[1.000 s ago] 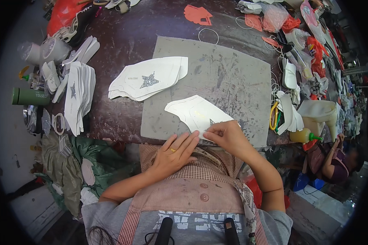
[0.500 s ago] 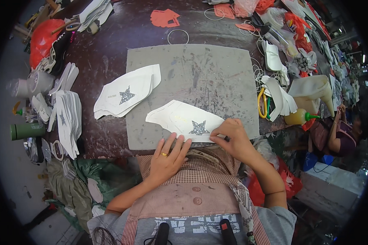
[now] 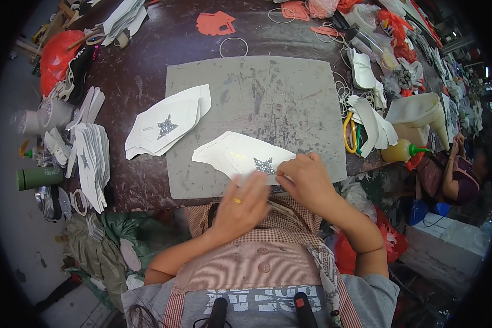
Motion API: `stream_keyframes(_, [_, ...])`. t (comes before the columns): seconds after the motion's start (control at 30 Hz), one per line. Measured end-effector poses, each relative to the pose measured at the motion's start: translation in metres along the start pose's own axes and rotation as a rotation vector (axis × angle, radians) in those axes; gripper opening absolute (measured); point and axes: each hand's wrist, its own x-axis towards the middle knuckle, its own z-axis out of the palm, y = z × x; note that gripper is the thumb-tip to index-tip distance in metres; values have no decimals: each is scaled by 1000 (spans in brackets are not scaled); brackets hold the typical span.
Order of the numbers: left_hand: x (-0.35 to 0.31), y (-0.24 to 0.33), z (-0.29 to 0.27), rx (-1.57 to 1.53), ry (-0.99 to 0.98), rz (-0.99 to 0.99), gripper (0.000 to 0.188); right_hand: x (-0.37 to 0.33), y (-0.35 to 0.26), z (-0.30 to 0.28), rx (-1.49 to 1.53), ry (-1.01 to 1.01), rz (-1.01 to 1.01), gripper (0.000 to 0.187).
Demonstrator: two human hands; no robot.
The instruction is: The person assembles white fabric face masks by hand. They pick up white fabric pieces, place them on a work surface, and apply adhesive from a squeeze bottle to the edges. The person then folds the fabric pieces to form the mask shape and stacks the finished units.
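Right fingers (image 3: 295,175) pinch the flat white piece with glittery silver star (image 3: 230,153), frame centre; left fingers (image 3: 250,189) blurred, spread unclear — shifted rightward within half a second — near edge probably being smoothed.

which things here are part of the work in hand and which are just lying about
Seem part of the work:
- white star piece, right hand at its right end, blurred left hand by its near edge
- grey mat beneath
- similar star-marked pieces to the left

Seem just lying about:
- green flask
- orange-red cutout
- red bag
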Motion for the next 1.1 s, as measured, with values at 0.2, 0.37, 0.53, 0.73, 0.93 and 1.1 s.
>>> stream_keyframes(0.2, [0, -1, 7, 107, -78, 155, 65, -10, 23, -33, 560, 18, 325, 28])
stream_keyframes(0.37, [2, 7, 23, 230, 34, 113, 68, -16, 47, 0, 886, 148, 453, 26])
stream_keyframes(0.53, [5, 9, 24, 273, 56, 103, 66, -10, 45, -3, 781, 116, 441, 27])
stream_keyframes(0.73, [41, -2, -1, -158, -56, 10, 58, 14, 46, -42, 119, -52, 301, 24])
stream_keyframes(0.93, [72, -49, -31, 2, 64, 48, 56, 6, 30, -9, 592, 139, 95, 19])
stream_keyframes(1.1, [57, -47, -65, -46, 123, 59, 37, 10, 42, 7, 1104, 647, 399, 14])
